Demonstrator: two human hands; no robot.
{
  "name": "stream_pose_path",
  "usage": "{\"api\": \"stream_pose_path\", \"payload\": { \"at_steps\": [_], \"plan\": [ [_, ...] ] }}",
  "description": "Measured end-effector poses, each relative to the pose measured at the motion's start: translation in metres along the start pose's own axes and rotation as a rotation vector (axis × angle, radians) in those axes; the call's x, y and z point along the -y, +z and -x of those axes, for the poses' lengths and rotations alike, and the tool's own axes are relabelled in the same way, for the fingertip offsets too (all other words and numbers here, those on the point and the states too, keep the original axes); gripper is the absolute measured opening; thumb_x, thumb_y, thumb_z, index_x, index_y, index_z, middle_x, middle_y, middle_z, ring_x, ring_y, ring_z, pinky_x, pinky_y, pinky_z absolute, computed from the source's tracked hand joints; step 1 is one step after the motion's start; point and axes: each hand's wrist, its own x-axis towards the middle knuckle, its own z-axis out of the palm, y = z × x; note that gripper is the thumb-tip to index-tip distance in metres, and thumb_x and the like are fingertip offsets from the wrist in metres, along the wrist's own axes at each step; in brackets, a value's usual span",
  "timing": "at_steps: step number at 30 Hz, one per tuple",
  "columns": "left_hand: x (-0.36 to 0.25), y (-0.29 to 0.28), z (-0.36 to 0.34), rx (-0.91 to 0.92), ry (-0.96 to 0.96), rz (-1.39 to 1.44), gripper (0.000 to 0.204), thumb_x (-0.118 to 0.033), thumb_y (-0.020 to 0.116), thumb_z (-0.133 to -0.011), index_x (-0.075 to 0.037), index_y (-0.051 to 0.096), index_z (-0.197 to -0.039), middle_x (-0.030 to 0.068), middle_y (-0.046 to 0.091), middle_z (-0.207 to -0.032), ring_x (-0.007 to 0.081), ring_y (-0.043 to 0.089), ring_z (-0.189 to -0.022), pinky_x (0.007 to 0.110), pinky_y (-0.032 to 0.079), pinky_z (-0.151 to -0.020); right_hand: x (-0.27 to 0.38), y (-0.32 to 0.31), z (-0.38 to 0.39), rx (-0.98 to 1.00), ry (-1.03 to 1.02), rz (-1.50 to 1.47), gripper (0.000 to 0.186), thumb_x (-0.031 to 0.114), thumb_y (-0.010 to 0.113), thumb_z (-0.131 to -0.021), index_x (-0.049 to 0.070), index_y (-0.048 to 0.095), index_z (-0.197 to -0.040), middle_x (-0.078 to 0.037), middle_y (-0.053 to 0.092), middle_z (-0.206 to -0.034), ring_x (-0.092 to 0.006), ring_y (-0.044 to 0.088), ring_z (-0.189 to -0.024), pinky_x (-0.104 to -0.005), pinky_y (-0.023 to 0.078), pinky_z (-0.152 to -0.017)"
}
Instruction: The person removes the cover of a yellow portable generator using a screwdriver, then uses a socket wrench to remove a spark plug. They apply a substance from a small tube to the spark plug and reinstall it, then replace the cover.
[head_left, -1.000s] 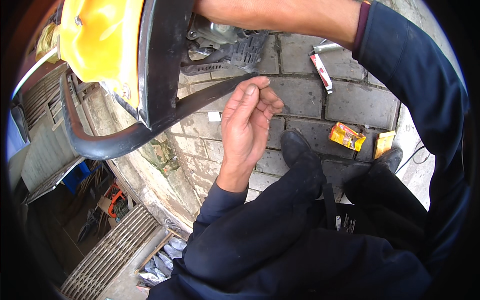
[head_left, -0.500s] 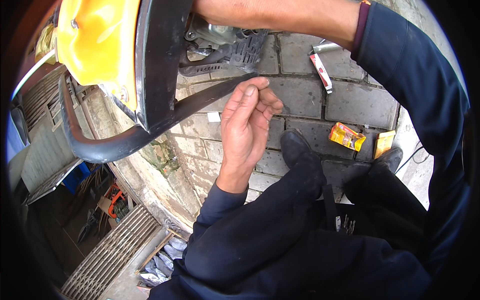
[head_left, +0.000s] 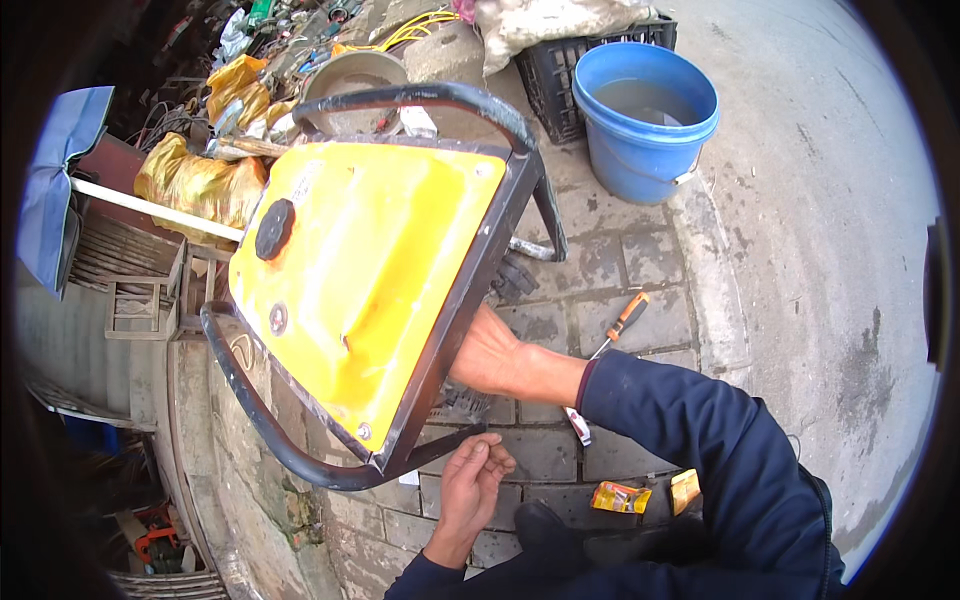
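A portable generator with a yellow fuel tank [head_left: 370, 260] and a black tubular frame [head_left: 290, 445] stands before me. My left hand [head_left: 468, 492] is closed, thumb against curled fingers, beside the lower frame bar at the tank's near corner; whatever it may pinch cannot be made out. Under the tank's right edge reaches my right hand [head_left: 492, 352], its fingers hidden by the tank. A black cap [head_left: 274, 230] sits on top of the tank. Beyond my right wrist, a screwdriver [head_left: 628, 316] with an orange and black handle lies on the paving.
A blue bucket [head_left: 645, 130] of murky water stands at the far right, next to a black crate [head_left: 550, 90]. Near my feet lie a yellow packet [head_left: 620, 497], a small yellow box [head_left: 684, 490] and a red-and-white tube [head_left: 578, 427]. Clutter and sacks [head_left: 200, 180] fill the far left.
My view has tilted up, bringing the whole tank, the bucket and the screwdriver into sight. My right arm still reaches under the tank; my left hand stays curled by the frame bar.
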Motion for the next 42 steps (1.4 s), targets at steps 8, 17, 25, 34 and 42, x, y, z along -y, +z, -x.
{"api": "stream_pose_path", "payload": {
  "at_steps": [8,17,25,34,42],
  "plan": [
    [0.006,-0.005,0.0,-0.042,-0.028,0.006,0.022,-0.016,0.054,-0.108,-0.001,0.067,-0.116,0.0087,0.07,-0.093,0.0212,0.068,-0.088,0.036,0.055,-0.085,0.001,0.004,-0.001,-0.037,-0.032,0.077,0.037,0.016,0.058,-0.088,0.0,0.067,-0.12,-0.021,0.066,-0.126,-0.0387,0.06,-0.121,-0.0522,0.042,-0.108],
    [0.006,-0.005,-0.002,-0.019,-0.021,0.014,0.021,-0.016,0.054,-0.108,-0.002,0.067,-0.117,0.0086,0.07,-0.094,0.0213,0.068,-0.088,0.037,0.055,-0.086,0.015,0.0,-0.001,-0.033,0.043,-0.044,0.034,0.013,0.058,-0.089,0.0,0.066,-0.119,-0.023,0.065,-0.126,-0.0429,0.057,-0.121,-0.0524,0.041,-0.107],
    [0.007,-0.006,-0.003,-0.024,-0.016,0.018,0.021,-0.016,0.054,-0.107,-0.002,0.067,-0.116,0.0092,0.071,-0.093,0.0219,0.069,-0.087,0.037,0.056,-0.084,0.011,-0.004,-0.004,0.006,0.018,-0.012,0.035,0.014,0.06,-0.088,-0.001,0.067,-0.119,-0.024,0.066,-0.124,-0.0436,0.059,-0.118,-0.053,0.043,-0.105],
    [0.006,-0.006,-0.004,-0.037,-0.018,0.03,0.021,-0.015,0.053,-0.108,-0.001,0.067,-0.115,0.0103,0.071,-0.094,0.0225,0.069,-0.087,0.037,0.056,-0.084,-0.002,-0.001,0.001,0.012,-0.076,0.098,0.038,0.013,0.061,-0.087,-0.002,0.066,-0.121,-0.024,0.066,-0.124,-0.0433,0.06,-0.117,-0.0525,0.043,-0.105],
    [0.006,-0.009,-0.005,-0.022,-0.017,0.04,0.022,-0.015,0.052,-0.108,-0.001,0.066,-0.116,0.01,0.071,-0.094,0.0225,0.069,-0.088,0.037,0.056,-0.085,0.006,-0.006,-0.003,0.045,0.072,-0.129,0.029,0.012,0.06,-0.089,-0.001,0.069,-0.113,-0.024,0.068,-0.117,-0.0438,0.062,-0.11,-0.0502,0.048,-0.098]
  ]
}}
